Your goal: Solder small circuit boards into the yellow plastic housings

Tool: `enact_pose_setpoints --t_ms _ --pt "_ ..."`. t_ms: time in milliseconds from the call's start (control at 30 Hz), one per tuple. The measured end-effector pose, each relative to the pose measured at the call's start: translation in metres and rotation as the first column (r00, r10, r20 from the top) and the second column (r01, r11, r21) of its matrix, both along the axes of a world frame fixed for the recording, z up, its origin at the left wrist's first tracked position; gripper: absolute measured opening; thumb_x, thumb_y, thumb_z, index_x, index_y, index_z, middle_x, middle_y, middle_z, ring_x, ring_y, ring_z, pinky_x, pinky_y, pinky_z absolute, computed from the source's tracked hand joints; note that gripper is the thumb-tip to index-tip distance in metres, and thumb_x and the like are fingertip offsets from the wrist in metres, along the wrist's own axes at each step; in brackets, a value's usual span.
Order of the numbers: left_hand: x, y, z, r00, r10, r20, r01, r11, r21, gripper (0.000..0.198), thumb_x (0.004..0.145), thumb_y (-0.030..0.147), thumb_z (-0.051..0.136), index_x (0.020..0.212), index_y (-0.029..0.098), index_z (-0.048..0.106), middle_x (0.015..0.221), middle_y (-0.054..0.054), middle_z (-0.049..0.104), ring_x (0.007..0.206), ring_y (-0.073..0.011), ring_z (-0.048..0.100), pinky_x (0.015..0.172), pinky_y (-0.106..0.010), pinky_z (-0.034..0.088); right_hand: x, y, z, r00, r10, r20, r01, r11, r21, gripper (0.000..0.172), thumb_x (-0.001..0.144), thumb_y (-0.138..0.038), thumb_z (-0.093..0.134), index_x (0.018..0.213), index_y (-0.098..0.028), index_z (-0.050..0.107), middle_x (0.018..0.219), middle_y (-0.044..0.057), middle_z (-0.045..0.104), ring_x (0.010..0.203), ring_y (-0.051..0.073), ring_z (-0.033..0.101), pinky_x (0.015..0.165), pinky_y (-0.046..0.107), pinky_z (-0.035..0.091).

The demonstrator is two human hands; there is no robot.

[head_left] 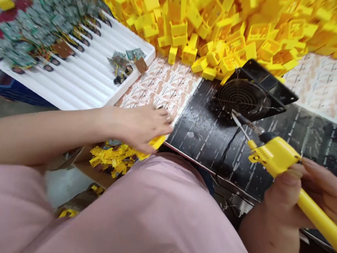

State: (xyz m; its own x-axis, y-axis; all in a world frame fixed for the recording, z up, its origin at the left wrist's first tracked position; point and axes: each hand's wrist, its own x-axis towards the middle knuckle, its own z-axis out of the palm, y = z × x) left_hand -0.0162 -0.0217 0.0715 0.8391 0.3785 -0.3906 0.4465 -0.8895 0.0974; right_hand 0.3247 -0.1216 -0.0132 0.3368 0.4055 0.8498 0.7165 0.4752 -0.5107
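My left hand (145, 126) is at the near edge of the table, over my lap. Its fingers are closed round a yellow plastic housing (157, 142), which they partly cover. On the right, my right hand (294, 200) grips a soldering iron (278, 154) with a yellow body and a long yellow handle. A dark tip and a thin pale nozzle stick out from its front, side by side. Both point toward a black fan (243, 97) with a round wire grille, standing on a black board (204, 125).
A heap of yellow housings (207, 15) covers the back of the table. On the left, a white ribbed tray (80, 87) bears rows of circuit boards (48, 21) with wires. Below the table edge, a cardboard box (95, 171) holds small yellow parts (115, 157).
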Motion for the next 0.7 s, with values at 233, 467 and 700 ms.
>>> enact_pose_setpoints --t_ms 233,467,700 --pt "-0.003 0.057 0.016 0.946 0.32 0.053 -0.318 0.947 -0.036 0.036 0.1 0.042 0.057 0.122 0.02 0.074 0.112 -0.013 0.079 0.098 -0.0276 0.073 0.083 -0.034 0.053 0.007 0.02 0.0 0.979 -0.197 0.043 0.177 0.941 0.288 0.04 0.076 -0.055 0.087 0.104 -0.027 0.085 0.062 0.002 0.072 0.039 0.015 0.056 0.035 0.03 0.04" --pt "0.111 0.156 -0.046 0.869 0.334 0.365 -0.426 0.881 0.207 0.096 0.085 0.018 0.069 0.17 0.024 0.025 0.179 -0.019 0.014 0.163 -0.0494 0.014 0.119 -0.068 0.04 0.026 0.03 -0.005 0.948 -0.316 -0.028 0.29 0.826 0.483 0.033 0.073 -0.055 0.087 0.093 -0.029 0.086 0.056 0.0 0.064 0.038 0.014 0.044 0.038 0.036 0.038" --pt "0.129 0.193 -0.044 0.903 0.315 0.292 -0.377 0.908 0.186 0.083 0.091 0.023 0.066 0.166 0.024 0.032 0.179 -0.012 0.02 0.16 -0.0412 0.025 0.119 -0.058 0.043 0.043 0.035 -0.012 0.884 -0.466 -0.044 0.425 0.759 0.493 0.032 0.068 -0.062 0.087 0.09 -0.038 0.086 0.048 -0.001 0.057 0.031 0.013 0.033 0.032 0.037 0.026"
